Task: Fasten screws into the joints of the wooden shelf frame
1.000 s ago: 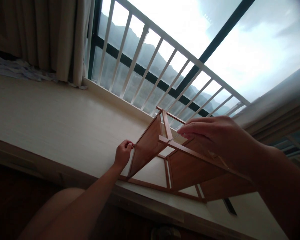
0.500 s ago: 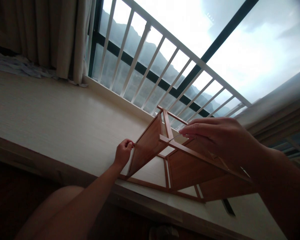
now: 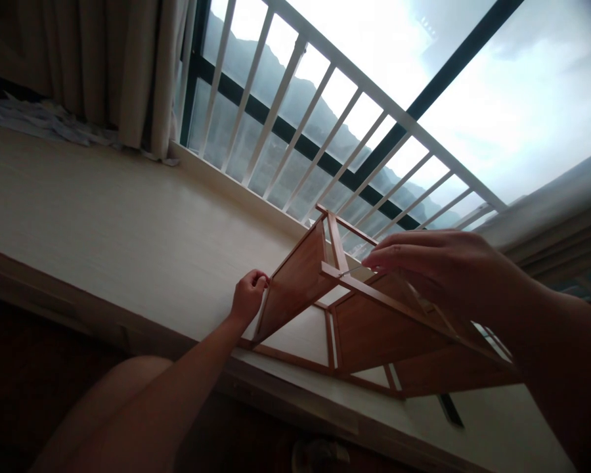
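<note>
A brown wooden shelf rack (image 3: pixel 389 328) with slatless flat panels lies on its side on a pale ledge. My left hand (image 3: pixel 249 295) is closed, its fingers pinched at the outer edge of the end panel (image 3: pixel 293 282). My right hand (image 3: pixel 428 259) is above the rack's upper rail (image 3: pixel 374 295), fingers closed on a thin metal tool (image 3: pixel 353 269). The tool's tip meets the rail near its joint with a crosspiece (image 3: pixel 335 243). Its handle end is hidden by my fingers, so its exact kind cannot be told.
The pale ledge (image 3: pixel 128 203) runs beneath the rack, its front edge dropping to a dark floor. Behind stand a white railing (image 3: pixel 345 72) and a window. A curtain (image 3: pixel 138 72) hangs at left beside crumpled white material (image 3: pixel 44 118). A dark strip (image 3: pixel 450 410) lies near the rack.
The view has shifted slightly, so the rack and hands appear a little further right. Both hands keep nearly the same places on the rack and tool.
</note>
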{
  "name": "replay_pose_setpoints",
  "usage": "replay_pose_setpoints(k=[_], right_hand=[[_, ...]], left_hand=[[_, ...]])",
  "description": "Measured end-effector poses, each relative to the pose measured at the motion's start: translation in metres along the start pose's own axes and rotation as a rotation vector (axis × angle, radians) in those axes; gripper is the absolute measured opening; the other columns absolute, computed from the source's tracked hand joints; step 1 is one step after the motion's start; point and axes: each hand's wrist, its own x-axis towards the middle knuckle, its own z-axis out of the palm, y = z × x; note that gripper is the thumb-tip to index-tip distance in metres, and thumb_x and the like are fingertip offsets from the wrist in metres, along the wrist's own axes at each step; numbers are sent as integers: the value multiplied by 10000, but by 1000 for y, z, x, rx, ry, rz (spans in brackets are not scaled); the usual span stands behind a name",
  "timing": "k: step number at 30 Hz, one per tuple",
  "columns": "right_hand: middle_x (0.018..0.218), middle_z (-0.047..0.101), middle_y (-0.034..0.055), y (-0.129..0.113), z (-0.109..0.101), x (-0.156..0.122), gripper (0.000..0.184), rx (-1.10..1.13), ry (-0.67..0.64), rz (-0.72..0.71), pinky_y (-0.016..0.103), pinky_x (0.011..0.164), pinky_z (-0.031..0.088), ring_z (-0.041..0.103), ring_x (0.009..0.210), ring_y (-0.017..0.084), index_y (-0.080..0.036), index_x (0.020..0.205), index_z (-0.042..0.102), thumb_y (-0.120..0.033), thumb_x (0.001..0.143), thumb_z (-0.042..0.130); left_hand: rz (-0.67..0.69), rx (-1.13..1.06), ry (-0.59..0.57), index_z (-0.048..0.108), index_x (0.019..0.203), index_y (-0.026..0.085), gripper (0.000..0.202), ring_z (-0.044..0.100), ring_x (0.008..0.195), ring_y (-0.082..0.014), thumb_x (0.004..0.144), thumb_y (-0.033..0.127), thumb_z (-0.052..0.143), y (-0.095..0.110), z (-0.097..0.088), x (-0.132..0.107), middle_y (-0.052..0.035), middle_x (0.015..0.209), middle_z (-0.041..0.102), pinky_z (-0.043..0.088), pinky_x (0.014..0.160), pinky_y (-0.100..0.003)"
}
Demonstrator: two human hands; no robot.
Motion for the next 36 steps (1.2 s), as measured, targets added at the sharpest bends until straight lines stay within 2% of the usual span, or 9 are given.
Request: replay_pose_setpoints(k=[5,9,14,16,20,23,25,29,36], right_hand=[[965,772,77,2,1,0,372,-6,16,-22,257,661,509,734,797,160,-235,1073,721,-8,906,479],[953,776,77,3,-1,11,351,29,-32,-34,244,675,510,723,777,144,-202,1035,733,-8,899,474],[937,769,59,-1,-4,28,287,8,-139,73,242,703,451,686,770,112,-187,1012,752,-67,953,498],[816,728,40,-4,-4,32,241,-89,-177,136,275,648,396,618,676,111,-187,911,738,-171,985,509],[466,406,-43,-7,4,34,444,-152,-162,407,311,503,239,320,443,85,-201,555,523,-383,959,539],[434,357,-49,-8,14,35,475,-38,-171,607,314,454,201,296,399,76,-207,500,458,-376,940,523],[438,366,-48,-9,18,34,464,-20,-163,669,318,454,195,300,401,75,-207,506,452,-357,941,511],[466,442,-40,-12,15,29,424,-92,-101,651,314,497,241,369,437,92,-212,588,512,-395,970,504],[653,637,-19,-10,4,11,217,-94,45,429,295,583,368,559,579,134,-240,836,635,-365,995,558]], left_hand=[[-1,5,3,625,749,211,207,618,721,-188,856,341,505,0,1,0,-12,709,655,461,696,-293],[0,8,-2,626,756,209,201,620,713,-187,857,332,504,0,1,0,-12,712,660,455,690,-294],[0,10,-2,629,753,208,198,616,708,-185,857,322,505,1,1,-1,-8,704,654,455,694,-298],[-2,10,-2,636,755,207,200,616,708,-185,856,319,504,1,1,-1,-8,706,658,456,698,-299],[-7,9,0,643,749,208,201,616,709,-184,852,316,508,2,2,0,-7,707,663,454,708,-300],[-9,3,1,640,748,208,203,613,704,-183,852,317,505,2,2,0,-5,700,657,452,704,-300],[-10,-1,-1,639,752,208,201,614,709,-183,852,318,505,1,3,0,-6,701,656,454,705,-300],[-13,-7,-5,644,763,206,193,620,719,-184,851,314,510,1,4,-1,-10,712,664,460,710,-300],[-6,-10,-8,649,776,203,199,628,721,-185,861,316,508,-2,4,-1,-12,718,671,466,713,-302]])
